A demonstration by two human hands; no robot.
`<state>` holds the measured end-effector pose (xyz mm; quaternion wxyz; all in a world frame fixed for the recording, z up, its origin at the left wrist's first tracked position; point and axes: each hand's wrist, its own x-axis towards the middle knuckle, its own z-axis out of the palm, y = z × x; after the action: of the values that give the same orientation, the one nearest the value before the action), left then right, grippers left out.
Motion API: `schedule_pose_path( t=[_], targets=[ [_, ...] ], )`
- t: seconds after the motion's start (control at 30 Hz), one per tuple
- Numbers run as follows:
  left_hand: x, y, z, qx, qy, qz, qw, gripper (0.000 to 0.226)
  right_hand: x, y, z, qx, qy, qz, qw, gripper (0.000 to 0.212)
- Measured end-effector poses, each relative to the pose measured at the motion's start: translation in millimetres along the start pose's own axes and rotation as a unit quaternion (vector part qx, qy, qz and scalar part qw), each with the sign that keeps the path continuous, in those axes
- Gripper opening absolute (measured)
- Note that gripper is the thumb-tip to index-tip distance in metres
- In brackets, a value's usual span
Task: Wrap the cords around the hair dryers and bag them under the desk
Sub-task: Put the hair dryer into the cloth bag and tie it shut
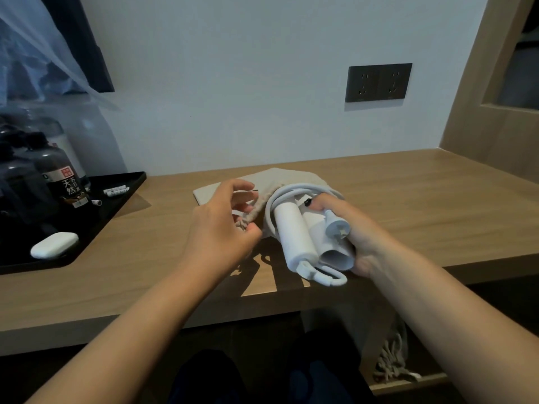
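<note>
While the left hand [224, 225] pinches the bag [271, 182], the right hand [354, 231] grips the hair dryer [294, 234].

A white hair dryer [294, 237], its white cord [291, 191] looped around it, lies half inside a beige drawstring bag [262, 182] near the desk's [408, 199] front edge.

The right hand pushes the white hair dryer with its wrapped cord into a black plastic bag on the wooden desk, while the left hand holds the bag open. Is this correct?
Not quite: the bag is a beige cloth drawstring bag, not black plastic, as the head view shows. The right hand, white hair dryer, wrapped cord, wooden desk and left hand are as stated.
</note>
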<state>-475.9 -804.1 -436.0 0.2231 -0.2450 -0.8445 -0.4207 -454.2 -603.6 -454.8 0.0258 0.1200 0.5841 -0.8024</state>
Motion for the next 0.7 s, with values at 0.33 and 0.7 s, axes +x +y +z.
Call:
schedule_pose_path(
  t=[0.33,0.7],
  targets=[
    [-10,10,8,-0.101,0.097,-0.015,0.99,0.045,4,-2,7,-0.108,0.115,-0.033,0.987,0.06],
    [1,12,8,-0.057,0.049,0.077,0.994,0.034,2,-13,22,-0.226,0.137,-0.02,0.964,0.058]
  ],
)
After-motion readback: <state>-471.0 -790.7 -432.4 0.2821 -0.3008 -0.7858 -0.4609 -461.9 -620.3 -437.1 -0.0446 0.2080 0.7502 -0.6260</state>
